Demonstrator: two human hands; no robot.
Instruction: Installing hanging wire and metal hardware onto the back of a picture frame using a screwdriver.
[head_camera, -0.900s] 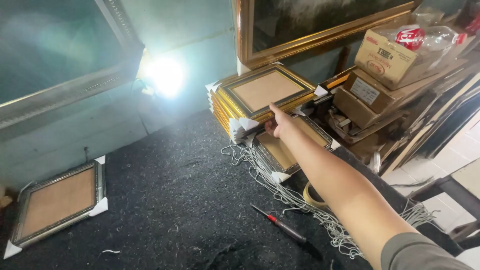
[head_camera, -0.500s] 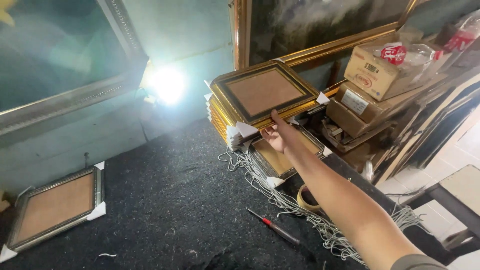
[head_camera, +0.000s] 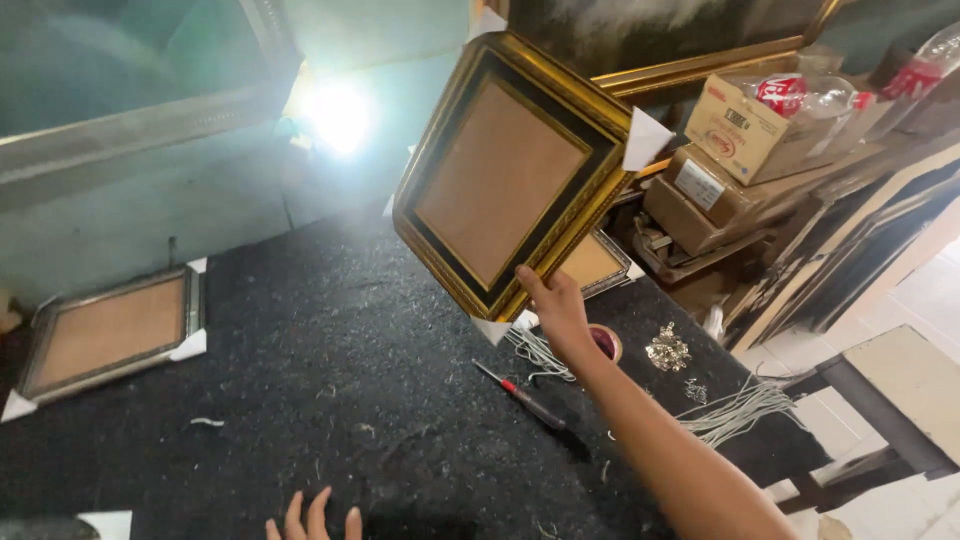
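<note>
Above the dark felt table (head_camera: 300, 400), right hand (head_camera: 560, 315) gripping gold frame (head_camera: 510, 175) lower edge, tilted; left hand (head_camera: 315, 520) fingers spread, empty

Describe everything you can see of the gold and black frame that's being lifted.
The gold and black frame is rectangular, with an ornate gold outer moulding, a black inner band, a thin gold liner and a plain brown backing board in the middle. White paper protectors cover its corners. It is held in the air, tilted and back side facing the camera, above the dark felt table. The right hand grips its lower edge near one corner; nothing else touches it. A bright lamp shines behind it.
</note>
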